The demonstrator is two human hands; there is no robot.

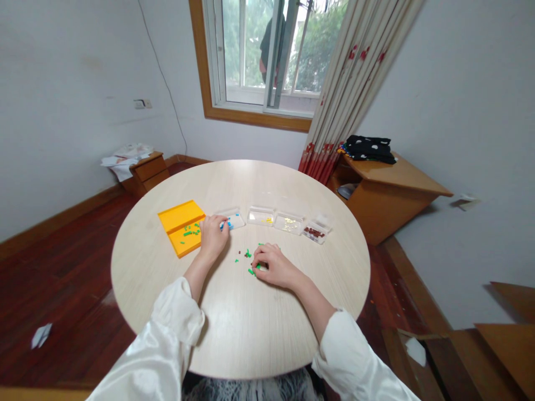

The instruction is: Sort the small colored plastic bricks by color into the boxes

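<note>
My left hand (215, 235) reaches to the near left edge of a clear plastic tray (239, 224) that holds small blue bricks (229, 224). Its fingers are bent together beside the blue bricks; what they hold, if anything, is too small to make out. Over a loose cluster of tiny green bricks (248, 253) and brown bricks on the table, my right hand (275, 267) is curled with thumb and fingertips close together. Some green shows at those fingertips, but whether it is gripped is unclear. An open yellow case (181, 216) with several green bricks (188, 233) lies left of my left hand.
Further clear trays stand in an arc on the round table (234, 334): one with yellow bricks (266, 220), one with pale bricks (289, 224), one with brown bricks (314, 231). A wooden cabinet (401, 178) with folded black cloth (370, 149) stands right, by the curtain (355, 72).
</note>
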